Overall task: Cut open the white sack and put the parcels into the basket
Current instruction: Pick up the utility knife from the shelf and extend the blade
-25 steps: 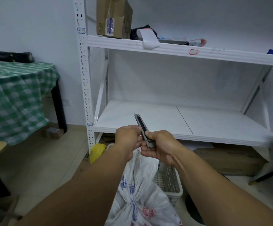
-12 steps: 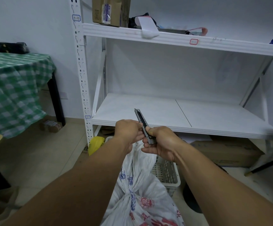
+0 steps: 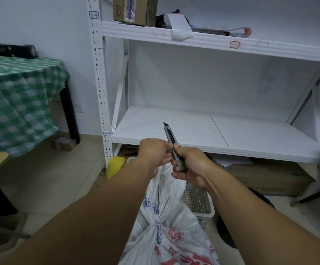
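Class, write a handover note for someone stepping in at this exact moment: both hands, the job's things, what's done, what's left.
Right hand grips the utility knife, thumb on top; left hand pinches its body. Blade tip is out.
White sack stands on the floor below the hands, knotted and uncut; basket sits behind it.
Done: knife ready. Left: cut sack, move parcels into basket.

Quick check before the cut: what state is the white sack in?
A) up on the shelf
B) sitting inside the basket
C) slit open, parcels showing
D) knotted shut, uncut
D: the sack has its neck tied in a knot with no slit showing. It sits next to the basket, while the left hand and right hand hold the knife above it.
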